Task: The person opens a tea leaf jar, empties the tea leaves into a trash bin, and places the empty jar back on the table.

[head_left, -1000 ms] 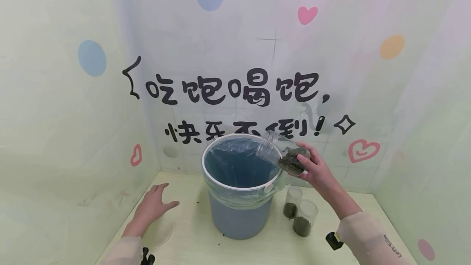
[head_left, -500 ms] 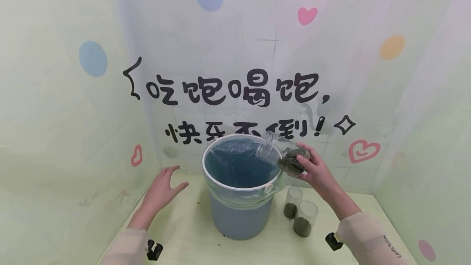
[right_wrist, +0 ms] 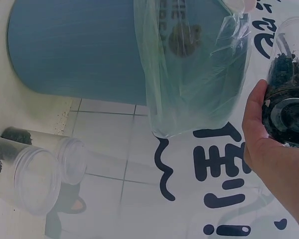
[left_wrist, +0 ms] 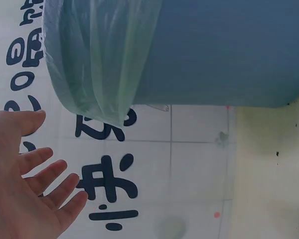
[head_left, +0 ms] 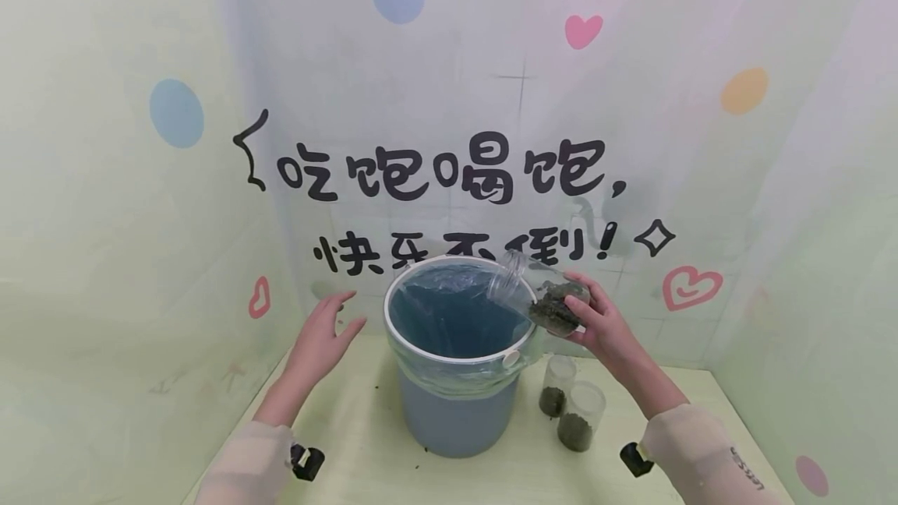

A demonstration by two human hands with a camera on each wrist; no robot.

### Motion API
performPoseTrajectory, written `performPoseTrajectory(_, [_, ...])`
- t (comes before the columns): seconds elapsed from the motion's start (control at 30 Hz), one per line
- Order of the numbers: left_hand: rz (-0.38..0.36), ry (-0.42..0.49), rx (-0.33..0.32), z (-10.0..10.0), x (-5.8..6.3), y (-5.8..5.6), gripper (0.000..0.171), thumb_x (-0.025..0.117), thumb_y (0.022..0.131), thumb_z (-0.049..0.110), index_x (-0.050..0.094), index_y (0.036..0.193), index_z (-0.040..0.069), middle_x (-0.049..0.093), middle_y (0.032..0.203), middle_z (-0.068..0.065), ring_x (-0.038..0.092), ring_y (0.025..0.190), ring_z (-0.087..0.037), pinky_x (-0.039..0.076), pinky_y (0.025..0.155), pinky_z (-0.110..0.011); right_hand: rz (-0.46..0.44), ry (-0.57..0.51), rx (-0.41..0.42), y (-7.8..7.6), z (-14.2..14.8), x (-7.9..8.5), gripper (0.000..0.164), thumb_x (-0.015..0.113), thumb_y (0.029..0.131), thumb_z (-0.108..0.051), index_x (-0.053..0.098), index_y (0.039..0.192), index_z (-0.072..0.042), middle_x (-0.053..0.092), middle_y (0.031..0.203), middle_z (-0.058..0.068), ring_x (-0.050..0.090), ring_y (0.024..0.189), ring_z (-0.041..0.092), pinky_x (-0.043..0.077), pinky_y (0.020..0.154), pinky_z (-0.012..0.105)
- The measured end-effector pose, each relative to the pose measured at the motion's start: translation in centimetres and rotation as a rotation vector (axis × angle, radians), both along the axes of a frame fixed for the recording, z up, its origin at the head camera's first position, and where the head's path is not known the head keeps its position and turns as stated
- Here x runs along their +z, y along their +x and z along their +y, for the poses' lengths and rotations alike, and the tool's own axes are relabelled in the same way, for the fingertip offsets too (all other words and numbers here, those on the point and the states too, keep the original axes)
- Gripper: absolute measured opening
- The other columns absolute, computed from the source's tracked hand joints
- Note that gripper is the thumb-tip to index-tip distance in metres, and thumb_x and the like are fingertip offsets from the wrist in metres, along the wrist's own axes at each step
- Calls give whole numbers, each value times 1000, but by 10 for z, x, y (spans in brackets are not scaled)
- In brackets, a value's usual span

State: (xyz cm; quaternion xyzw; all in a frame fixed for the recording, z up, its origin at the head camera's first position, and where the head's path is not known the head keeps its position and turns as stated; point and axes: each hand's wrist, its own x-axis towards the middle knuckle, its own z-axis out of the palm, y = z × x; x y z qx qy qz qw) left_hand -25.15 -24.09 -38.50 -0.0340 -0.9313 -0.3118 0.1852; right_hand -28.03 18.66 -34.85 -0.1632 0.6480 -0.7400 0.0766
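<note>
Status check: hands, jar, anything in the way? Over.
Right hand grips tilted clear jar, dark crumbs inside, mouth at opening of blue bin. Left hand beside bin, holding nothing. Nothing seen blocking mouth; two other jars on table, right of bin.

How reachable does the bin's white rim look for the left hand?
Probably yes. The left hand looks empty beside the blue bin, with nothing visible between it and the white rim; the tilted clear jar is at the opposite side.
</note>
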Motion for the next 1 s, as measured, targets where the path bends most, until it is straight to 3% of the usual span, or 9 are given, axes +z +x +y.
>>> performPoseTrajectory(0.4, [43,88,-71,24,14,-2,62,55,101,40,41,149,4,43,152,-21,44,138,-41,39,112,-62,5,-11,3,-1,1,0,31,46,105,-21,42,134,-32,40,132,-3,53,115,10,59,87,39])
performPoseTrajectory(0.63, [51,62,-97,34,13,-4,67,56,100,44,41,150,3,40,156,-21,35,145,-41,31,118,-62,6,-9,3,-1,1,1,32,46,105,-21,42,135,-31,39,132,-2,54,114,10,58,87,39])
performPoseTrajectory(1.0, [8,48,-106,44,4,-6,72,63,95,47,41,150,5,36,159,-19,32,147,-41,30,117,-63,4,-1,0,-1,2,1,33,46,105,-22,41,136,-31,38,134,-1,54,115,10,59,87,39])
